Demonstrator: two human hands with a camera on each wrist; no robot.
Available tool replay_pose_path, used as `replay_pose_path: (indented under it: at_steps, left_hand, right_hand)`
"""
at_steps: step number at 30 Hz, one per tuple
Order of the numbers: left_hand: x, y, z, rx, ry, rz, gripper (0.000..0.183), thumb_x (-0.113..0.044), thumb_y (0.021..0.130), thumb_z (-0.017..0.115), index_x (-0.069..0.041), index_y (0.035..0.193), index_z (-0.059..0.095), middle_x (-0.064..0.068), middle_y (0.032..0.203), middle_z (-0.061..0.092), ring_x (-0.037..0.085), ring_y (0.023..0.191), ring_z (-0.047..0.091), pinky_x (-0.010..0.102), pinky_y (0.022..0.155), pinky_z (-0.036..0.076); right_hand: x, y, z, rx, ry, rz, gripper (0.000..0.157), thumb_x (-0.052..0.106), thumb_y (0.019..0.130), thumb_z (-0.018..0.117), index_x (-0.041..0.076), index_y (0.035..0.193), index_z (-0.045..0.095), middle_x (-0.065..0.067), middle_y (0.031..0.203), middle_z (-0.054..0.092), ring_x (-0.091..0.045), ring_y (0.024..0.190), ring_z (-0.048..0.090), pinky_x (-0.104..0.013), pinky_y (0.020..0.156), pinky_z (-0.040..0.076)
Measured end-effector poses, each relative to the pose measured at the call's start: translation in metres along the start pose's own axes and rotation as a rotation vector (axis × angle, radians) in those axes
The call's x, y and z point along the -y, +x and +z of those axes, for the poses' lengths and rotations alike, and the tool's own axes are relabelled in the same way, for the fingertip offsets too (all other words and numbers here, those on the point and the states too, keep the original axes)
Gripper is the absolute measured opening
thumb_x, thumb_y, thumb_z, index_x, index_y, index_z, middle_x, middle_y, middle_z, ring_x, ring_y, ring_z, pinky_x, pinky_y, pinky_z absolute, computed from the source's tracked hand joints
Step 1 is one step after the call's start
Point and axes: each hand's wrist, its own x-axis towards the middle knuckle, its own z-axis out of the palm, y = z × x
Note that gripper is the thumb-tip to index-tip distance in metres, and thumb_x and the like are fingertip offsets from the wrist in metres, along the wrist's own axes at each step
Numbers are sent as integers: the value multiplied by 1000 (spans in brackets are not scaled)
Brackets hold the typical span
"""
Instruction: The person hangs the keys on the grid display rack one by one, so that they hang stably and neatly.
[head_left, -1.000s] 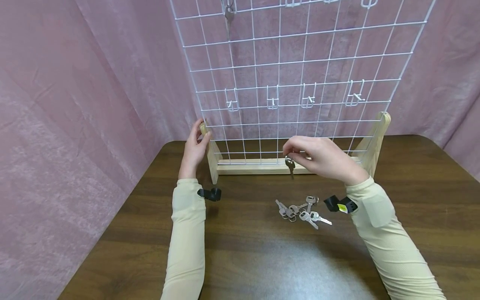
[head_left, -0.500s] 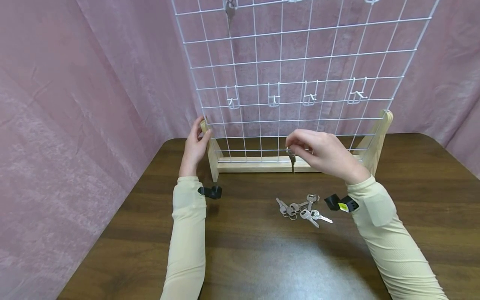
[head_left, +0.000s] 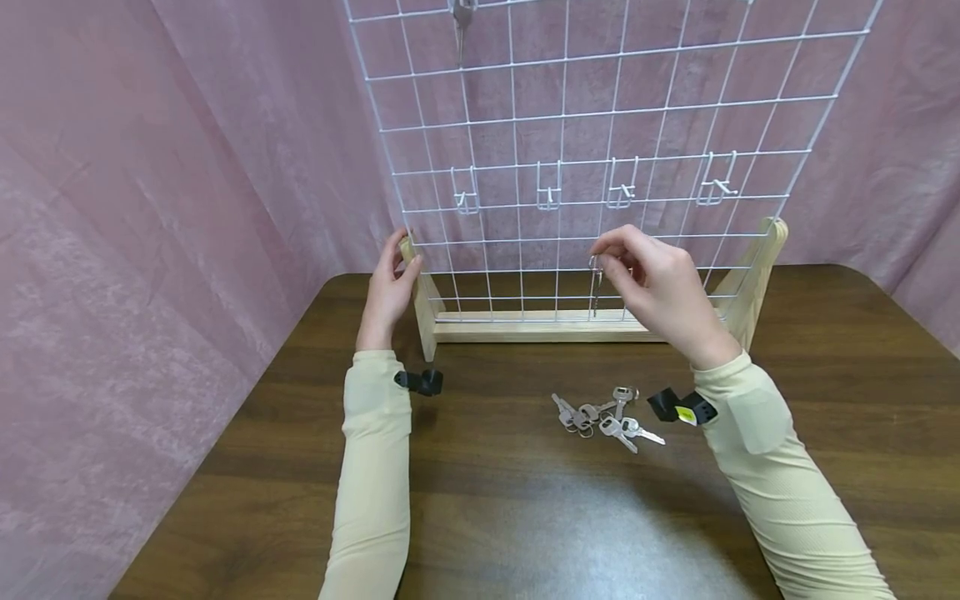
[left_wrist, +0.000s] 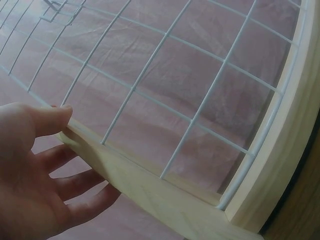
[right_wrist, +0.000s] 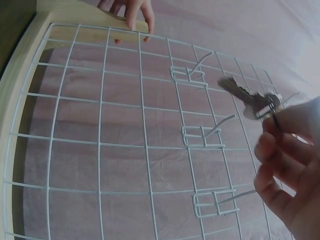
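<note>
Loose keys (head_left: 612, 427) on table (head_left: 487, 508), nearest, below right hand (head_left: 663, 279). Right hand: thumb and fingertips pinching metal ring (right_wrist: 272, 111), held key (right_wrist: 252, 102) dangling just below fingertips. Held key likely light, rigid, slick, not fragile; best grip is ring's edge, loop left clear. Left hand (head_left: 387, 292): thumb and fingers clasping wooden upright (head_left: 427, 321), well left of right hand. Wire hooks (head_left: 620, 196) beyond, above right hand. Hung key (head_left: 461, 23) high above left hand.

Pink drapes (head_left: 225, 167) behind a wooden table (head_left: 517, 517) and wrist-worn cameras (head_left: 682, 407) suggest a curtained-off recording space.
</note>
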Motion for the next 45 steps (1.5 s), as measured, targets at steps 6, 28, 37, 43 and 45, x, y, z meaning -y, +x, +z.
replay_pose_path:
  at_steps: [6, 28, 37, 43, 45]
  left_hand:
    - [-3, 2, 0, -5, -4, 15, 52, -18, 100, 51, -19, 149, 34, 20, 149, 43, 38, 130, 49, 50, 104, 44]
    - [1, 4, 9, 17, -11, -10, 53, -20, 101, 51, -21, 150, 32, 19, 149, 43, 37, 133, 46, 49, 107, 42]
    - [5, 7, 15, 15, -38, -7, 52, -19, 101, 51, -19, 150, 33, 19, 149, 43, 38, 134, 46, 49, 107, 42]
    - [5, 6, 18, 11, -36, 18, 51, -24, 100, 53, -21, 147, 37, 21, 145, 47, 38, 129, 50, 44, 104, 46]
    - [5, 7, 18, 9, -39, 19, 50, -24, 100, 53, -21, 147, 37, 21, 144, 47, 38, 128, 51, 44, 104, 47]
  right_hand:
    - [1, 2, 0, -110, -54, 10, 8, -3, 91, 60, -1, 97, 64, -11, 75, 63, -5, 64, 43, -10, 60, 33]
    - [2, 89, -60, -144, -113, 40, 15, 6, 94, 57, -2, 104, 65, 10, 76, 61, 13, 62, 41, -9, 62, 35]
    - [-2, 151, -89, -102, -62, 126, 14, 13, 95, 56, 26, 98, 60, 28, 76, 52, 8, 57, 48, -8, 56, 39]
    - [5, 178, -98, -65, -23, 226, 16, 21, 96, 54, 35, 88, 56, 26, 66, 51, 5, 54, 45, -15, 57, 33]
    - [7, 187, -100, -54, -19, 265, 19, 25, 97, 55, 37, 82, 52, 28, 62, 50, 7, 54, 45, -16, 58, 30]
